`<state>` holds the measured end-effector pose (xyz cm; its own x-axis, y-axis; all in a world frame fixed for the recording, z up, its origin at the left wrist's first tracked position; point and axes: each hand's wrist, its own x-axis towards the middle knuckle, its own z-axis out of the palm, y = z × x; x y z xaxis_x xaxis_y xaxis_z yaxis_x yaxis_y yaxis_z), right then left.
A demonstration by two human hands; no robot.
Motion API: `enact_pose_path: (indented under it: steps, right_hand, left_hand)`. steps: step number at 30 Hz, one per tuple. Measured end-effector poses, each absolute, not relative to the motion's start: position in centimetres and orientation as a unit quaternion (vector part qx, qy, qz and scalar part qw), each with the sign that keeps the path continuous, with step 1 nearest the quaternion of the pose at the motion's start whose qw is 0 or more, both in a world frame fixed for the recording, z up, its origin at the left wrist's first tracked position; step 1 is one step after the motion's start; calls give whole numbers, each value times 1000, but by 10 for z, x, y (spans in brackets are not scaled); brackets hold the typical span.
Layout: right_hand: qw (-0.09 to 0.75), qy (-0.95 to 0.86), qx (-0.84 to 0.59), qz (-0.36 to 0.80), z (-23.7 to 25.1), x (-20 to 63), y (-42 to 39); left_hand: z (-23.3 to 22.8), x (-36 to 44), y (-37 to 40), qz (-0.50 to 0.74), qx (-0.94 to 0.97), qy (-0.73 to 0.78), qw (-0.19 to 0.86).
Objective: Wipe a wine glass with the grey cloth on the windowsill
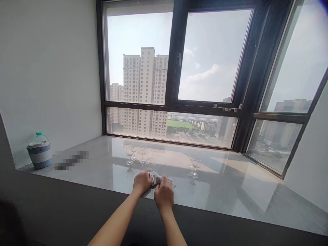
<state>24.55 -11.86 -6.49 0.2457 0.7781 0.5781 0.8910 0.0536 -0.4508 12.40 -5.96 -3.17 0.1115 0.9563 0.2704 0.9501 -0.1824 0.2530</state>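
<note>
Near the front edge of the sill, my left hand [142, 182] is closed at the lower part of a clear stemmed glass [150, 161]. The rim shows above my fingers; its stem and foot are hidden. Bunched in my right hand [164, 194] is a pale cloth [156, 179], pressed against the glass's lower part, with a loose corner out to the right. Behind and left of my hands stand several stemmed glasses, one of them a front glass [130, 155] and another a glass farther right [142, 154]. To the right, two more stand together, including a nearer glass [196, 166].
At the left end of the glossy sill [89, 171] stands a blue and white bucket [39, 156] holding a bottle with a green cap [40, 135]. A blurred patch [71, 160] lies beside it. Dark-framed windows [176, 109] close off the back and right.
</note>
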Motion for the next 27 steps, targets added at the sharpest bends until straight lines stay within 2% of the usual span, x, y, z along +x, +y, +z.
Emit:
enact_pose_path:
  steps: [12,27]
  right_hand:
    - [387,-610,-687,-83,-65,245,-118]
    - [386,-612,-686,-76,-64,245,-119]
  left_hand:
    - [-34,125,-57,197,745,637,-12]
    - [-28,126,-62,191,742,643,11]
